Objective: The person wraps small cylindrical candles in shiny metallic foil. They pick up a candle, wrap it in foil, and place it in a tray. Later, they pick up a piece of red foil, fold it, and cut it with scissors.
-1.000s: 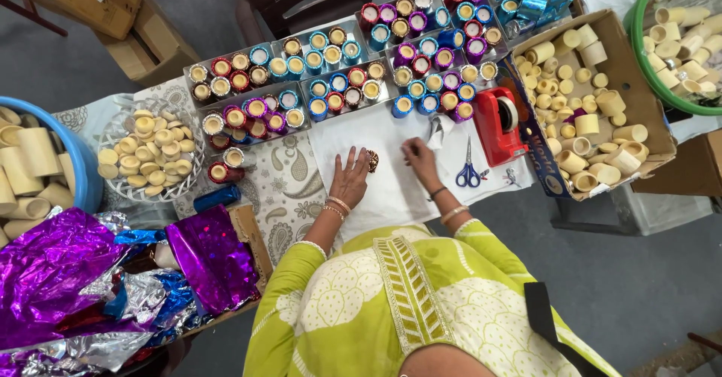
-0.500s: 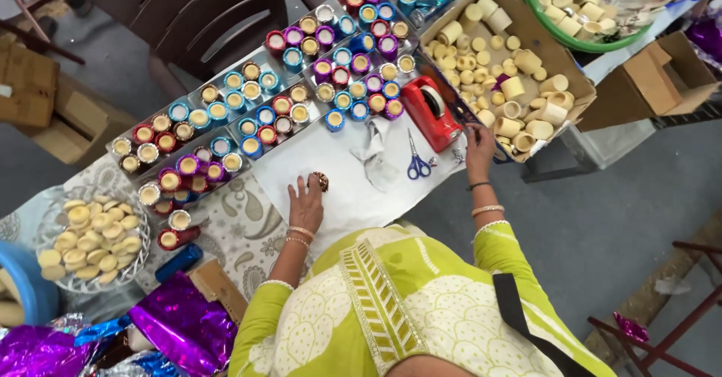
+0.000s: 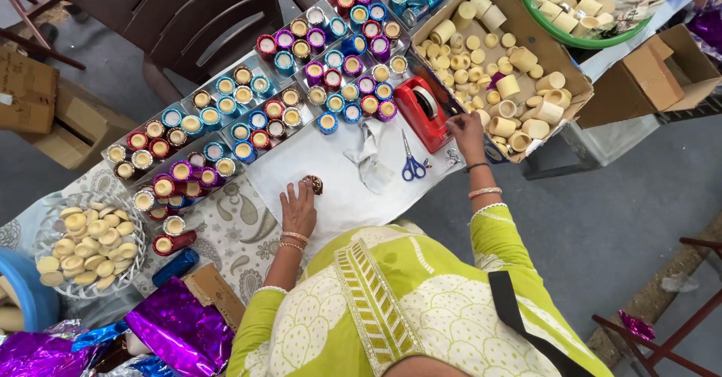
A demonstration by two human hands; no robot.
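My left hand [image 3: 298,208] rests on the white sheet [image 3: 331,159] and holds a small dark round piece [image 3: 313,184] at its fingertips. My right hand [image 3: 465,132] is stretched out to the right, fingers pinched together beside the red tape dispenser [image 3: 423,111] and at the edge of the cardboard box of plain cream tubes [image 3: 505,61]. Whether a strip of tape sits between those fingers I cannot tell. Blue-handled scissors [image 3: 411,161] and a crumpled white cloth [image 3: 370,154] lie between my hands.
Trays of foil-covered tubes [image 3: 248,114] in red, blue, purple and gold fill the far side. A wire basket of cream discs [image 3: 84,245] stands at left, crumpled purple foil [image 3: 180,332] below it, a green tub [image 3: 579,1] at top right, a dark chair [image 3: 180,16] behind.
My right hand has moved from the white sheet out to the right, to the tape dispenser and box edge. My left hand stays on the dark piece. The view has swung.
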